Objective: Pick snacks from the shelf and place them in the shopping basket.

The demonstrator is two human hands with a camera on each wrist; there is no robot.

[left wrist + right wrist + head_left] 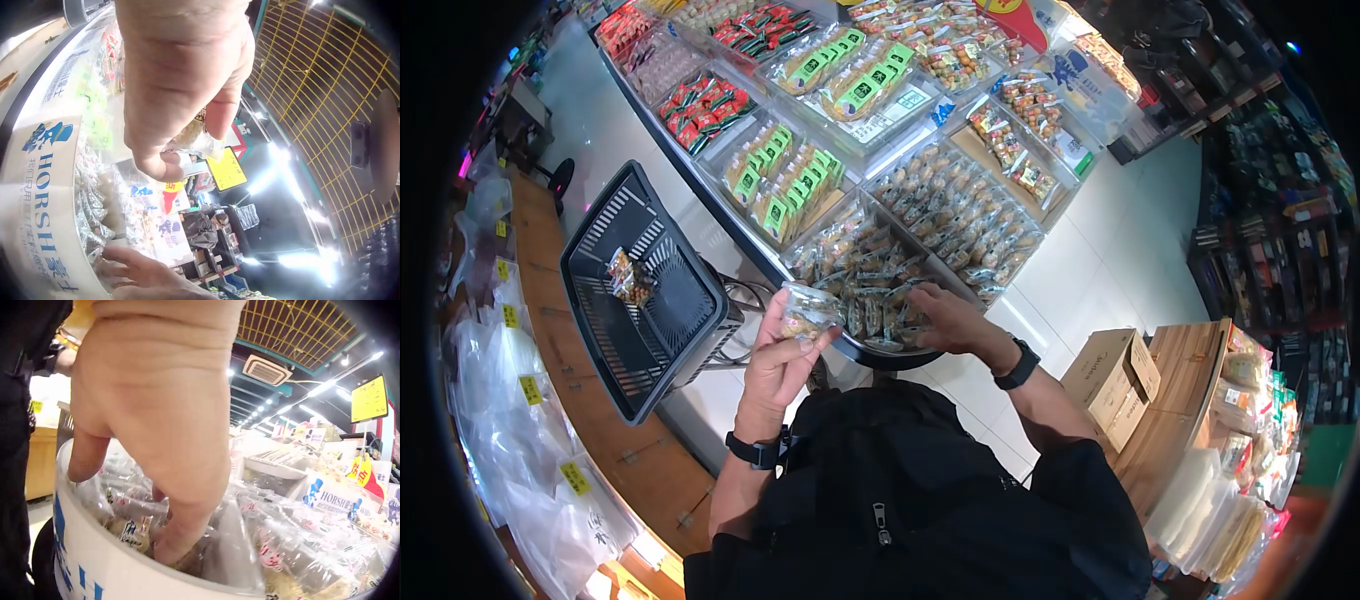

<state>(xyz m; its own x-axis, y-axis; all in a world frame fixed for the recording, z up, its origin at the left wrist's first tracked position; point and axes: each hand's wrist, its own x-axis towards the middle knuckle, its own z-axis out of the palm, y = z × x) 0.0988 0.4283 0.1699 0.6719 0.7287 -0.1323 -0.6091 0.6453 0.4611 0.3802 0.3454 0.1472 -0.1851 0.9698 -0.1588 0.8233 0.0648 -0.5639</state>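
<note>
My left hand (770, 368) pinches a small clear packet (808, 308) with a brownish snack inside, held up beside the display's rounded front corner. In the left wrist view the packet (189, 136) shows partly between thumb and fingers. My right hand (950, 320) reaches over the front bin of similar clear-wrapped packets (850, 255). The right wrist view has its thumb and fingers spread apart and pointing down among the packets (128, 531), just inside the bin's white wall (144, 569). Some of the fingertips are hidden between the wrappers.
Left of the display stands a dark shopping basket (582, 285) with a snack bag (630, 278) in it. More bins hold green-labelled packs (785, 180) and red packets (703, 108). Cardboard boxes (1105, 385) sit on a wooden counter to the right; bagged goods line a shelf (550, 400) at left.
</note>
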